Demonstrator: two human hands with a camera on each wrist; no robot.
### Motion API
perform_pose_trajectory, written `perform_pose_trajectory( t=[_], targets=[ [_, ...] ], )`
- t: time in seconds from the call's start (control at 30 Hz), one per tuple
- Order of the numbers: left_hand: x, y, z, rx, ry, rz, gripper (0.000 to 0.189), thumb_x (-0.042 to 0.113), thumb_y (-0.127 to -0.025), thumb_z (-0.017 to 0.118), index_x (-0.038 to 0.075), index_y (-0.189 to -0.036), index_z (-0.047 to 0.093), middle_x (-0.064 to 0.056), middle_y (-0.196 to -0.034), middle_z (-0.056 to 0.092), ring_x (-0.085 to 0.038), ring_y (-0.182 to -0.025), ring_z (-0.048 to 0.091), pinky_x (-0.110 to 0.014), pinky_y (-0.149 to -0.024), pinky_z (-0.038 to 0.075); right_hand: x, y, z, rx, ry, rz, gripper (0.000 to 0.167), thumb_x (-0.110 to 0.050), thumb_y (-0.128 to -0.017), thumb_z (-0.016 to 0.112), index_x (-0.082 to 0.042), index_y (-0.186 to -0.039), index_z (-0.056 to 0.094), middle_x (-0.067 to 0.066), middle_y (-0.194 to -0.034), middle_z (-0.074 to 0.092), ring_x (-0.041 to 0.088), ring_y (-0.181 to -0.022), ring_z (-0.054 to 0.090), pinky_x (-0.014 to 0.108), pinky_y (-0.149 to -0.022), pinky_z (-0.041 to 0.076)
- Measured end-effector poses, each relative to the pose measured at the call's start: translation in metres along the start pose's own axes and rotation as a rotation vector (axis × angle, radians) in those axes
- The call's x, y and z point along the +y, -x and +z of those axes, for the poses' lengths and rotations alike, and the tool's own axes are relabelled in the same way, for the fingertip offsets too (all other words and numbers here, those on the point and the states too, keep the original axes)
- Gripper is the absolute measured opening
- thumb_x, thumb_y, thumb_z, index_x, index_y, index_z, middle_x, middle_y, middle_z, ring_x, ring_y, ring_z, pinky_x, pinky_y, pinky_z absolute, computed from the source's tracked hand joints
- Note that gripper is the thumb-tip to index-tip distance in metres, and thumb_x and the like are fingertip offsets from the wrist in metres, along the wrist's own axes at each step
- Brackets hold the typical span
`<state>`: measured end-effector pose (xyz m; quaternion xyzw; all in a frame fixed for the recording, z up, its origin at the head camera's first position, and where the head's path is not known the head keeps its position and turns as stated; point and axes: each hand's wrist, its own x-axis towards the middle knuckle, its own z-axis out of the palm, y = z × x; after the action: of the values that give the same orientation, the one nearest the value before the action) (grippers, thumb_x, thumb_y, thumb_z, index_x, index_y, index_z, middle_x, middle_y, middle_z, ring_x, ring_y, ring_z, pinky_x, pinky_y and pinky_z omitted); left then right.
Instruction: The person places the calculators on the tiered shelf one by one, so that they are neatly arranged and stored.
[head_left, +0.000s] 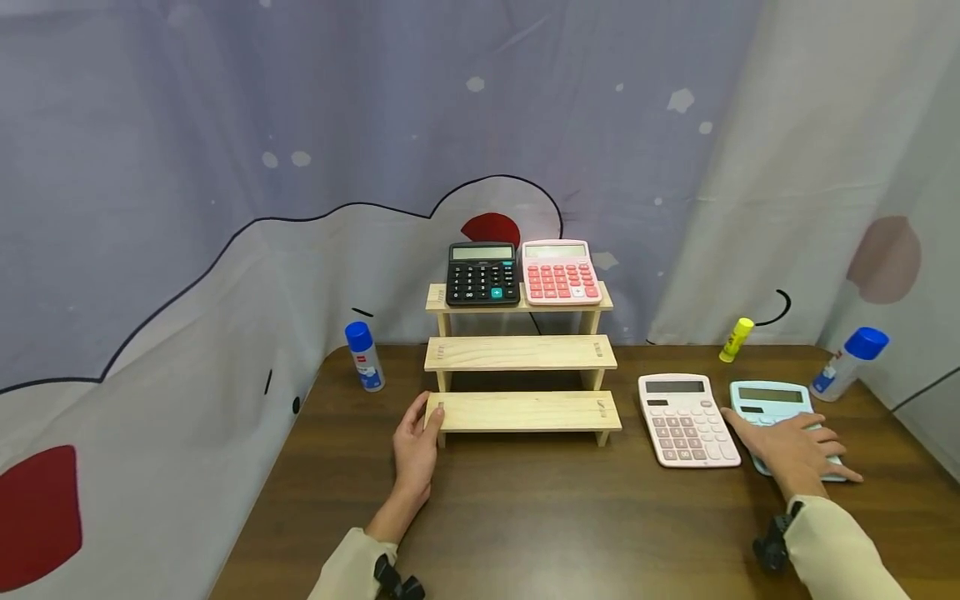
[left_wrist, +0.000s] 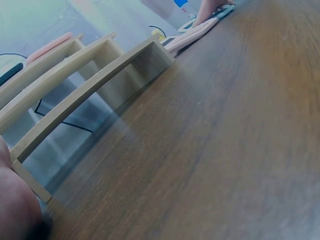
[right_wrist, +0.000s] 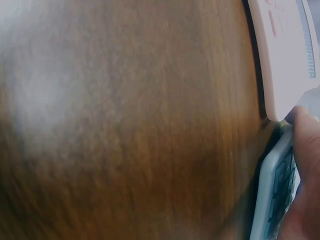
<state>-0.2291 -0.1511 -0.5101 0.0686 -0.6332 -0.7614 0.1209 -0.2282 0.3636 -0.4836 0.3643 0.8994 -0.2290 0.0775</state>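
Observation:
A three-step wooden display stand [head_left: 521, 410] stands on the table. My left hand [head_left: 416, 450] grips the left end of its lowest step, thumb at the front. On the top step a black calculator [head_left: 483, 275] and a pink calculator [head_left: 561, 273] lean side by side. My right hand [head_left: 797, 450] lies over a light blue calculator [head_left: 770, 395] with its fingers spread, covering much of the keys. Just left of it lies a pale pink calculator [head_left: 688, 421], close to my right thumb. In the right wrist view the thumb [right_wrist: 307, 145] is between these two calculators.
A glue stick with a blue cap [head_left: 364, 357] stands left of the stand. Another blue-capped glue stick [head_left: 847, 365] is at the right, beyond the light blue calculator. A small yellow glue stick [head_left: 737, 340] stands near the table's back edge, before a printed curtain [head_left: 600, 125].

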Motion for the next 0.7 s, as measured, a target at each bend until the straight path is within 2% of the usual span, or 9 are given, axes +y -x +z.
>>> perform_pose_trajectory(
  t=[0.23, 0.7],
  targets=[
    [-0.0008, 0.0006, -0.0015, -0.006, -0.010, -0.004, 0.054, 0.018, -0.099, 0.064, 0.004, -0.148, 0.046, -0.020, -0.147, 0.051, -0.027, -0.135, 0.051, -0.013, -0.090, 0.050, 0.0037, -0.0051, 0.0056, 0.046, 0.063, -0.021, 0.149, -0.095, -0.072, 0.037, 0.022, -0.142, -0.023, 0.055, -0.145, -0.010, 0.069, -0.136, 0.002, 0.077, -0.107, 0.014],
    [-0.0003, 0.0003, -0.0007, -0.009, 0.005, 0.007, 0.054, 0.017, -0.099, 0.064, 0.002, -0.147, 0.046, -0.021, -0.145, 0.053, -0.025, -0.132, 0.053, -0.013, -0.089, 0.050, 0.0036, -0.0083, 0.0084, 0.079, 0.069, -0.001, 0.145, -0.092, -0.075, 0.037, 0.023, -0.142, -0.021, 0.056, -0.144, -0.007, 0.070, -0.135, 0.004, 0.075, -0.108, 0.014]
  ],
)
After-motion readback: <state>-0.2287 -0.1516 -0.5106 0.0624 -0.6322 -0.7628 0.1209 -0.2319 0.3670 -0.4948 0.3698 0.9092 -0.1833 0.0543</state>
